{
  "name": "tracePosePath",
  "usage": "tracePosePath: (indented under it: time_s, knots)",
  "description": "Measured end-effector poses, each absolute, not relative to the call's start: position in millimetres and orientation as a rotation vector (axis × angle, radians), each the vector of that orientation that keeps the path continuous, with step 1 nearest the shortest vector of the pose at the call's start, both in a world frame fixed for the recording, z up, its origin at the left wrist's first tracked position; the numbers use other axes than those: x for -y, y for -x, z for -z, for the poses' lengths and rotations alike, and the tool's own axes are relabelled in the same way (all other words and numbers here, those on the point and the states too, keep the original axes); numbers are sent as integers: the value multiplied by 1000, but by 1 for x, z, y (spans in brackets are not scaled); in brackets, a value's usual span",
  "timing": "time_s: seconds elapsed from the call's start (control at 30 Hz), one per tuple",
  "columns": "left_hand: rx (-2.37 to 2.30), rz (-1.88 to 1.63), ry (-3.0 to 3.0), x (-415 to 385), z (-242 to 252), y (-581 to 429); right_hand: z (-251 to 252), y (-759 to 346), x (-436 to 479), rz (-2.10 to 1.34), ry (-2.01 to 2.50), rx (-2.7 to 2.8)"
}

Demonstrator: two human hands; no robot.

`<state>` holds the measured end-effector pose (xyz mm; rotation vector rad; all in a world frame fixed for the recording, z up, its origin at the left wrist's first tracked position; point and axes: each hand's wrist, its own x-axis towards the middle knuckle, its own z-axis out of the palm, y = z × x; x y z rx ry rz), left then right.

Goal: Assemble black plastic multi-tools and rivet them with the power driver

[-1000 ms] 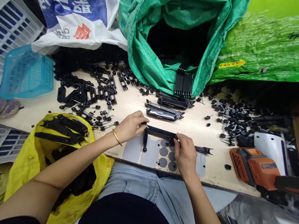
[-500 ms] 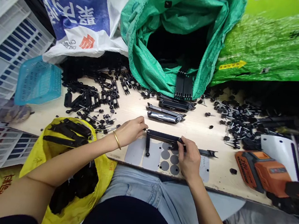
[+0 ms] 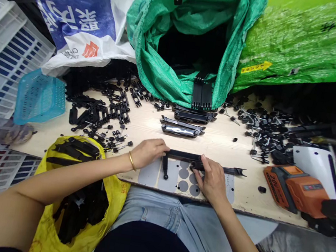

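In front of me lies a black plastic jointed bracket (image 3: 184, 155): a long bar, a short arm hanging from its left end, and another arm with a forked tip pointing right. My left hand (image 3: 150, 153) is closed, its fingertips pinched at the bar's left joint; any small part between them is hidden. My right hand (image 3: 213, 180) grips the right end of the bar, thumb and fingers around the joint there. Beneath the bracket is a grey sheet with round discs (image 3: 182, 186). Folded black brackets (image 3: 183, 130) lie further back.
Loose black links (image 3: 115, 111) are heaped at the left, black-headed screws (image 3: 264, 127) at the right. A green sack (image 3: 141, 50) stands at the back, a yellow bag (image 3: 116, 194) of black parts at front left. An orange power-tool battery (image 3: 295, 189) and a blue basket (image 3: 41, 98) flank the bench.
My left fingers have moved slightly down and right onto the bar's left joint. My right hand keeps its hold, its fingers shifted a little. The view has shifted slightly.
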<state>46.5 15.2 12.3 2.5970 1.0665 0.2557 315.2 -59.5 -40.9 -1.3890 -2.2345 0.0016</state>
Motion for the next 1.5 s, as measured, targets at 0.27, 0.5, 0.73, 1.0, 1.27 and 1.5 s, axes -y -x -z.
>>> tracePosePath:
  time_s: [0.27,0.5,0.73,1.0,1.27,1.5]
  knots:
    - [-1164,-448,-2337,-25,-4,-51,46,-308,55,182,1413,2292]
    - [-1219,-414,-2214,-25,-3,-50,47,-305,55,303,1404,2297]
    - [-972,126,-2529,-48,-14,-71,49,-306,57,257,1410,2273]
    - [-771,31,-2693,-46,11,-82,48,-308,59,115,1489,2259]
    - [-848,352,-2698,-38,-11,-104,24,-318,91,-41,1551,1804]
    - [-1028,95,-2467,13,-13,-100,13,-300,105,-418,1610,870]
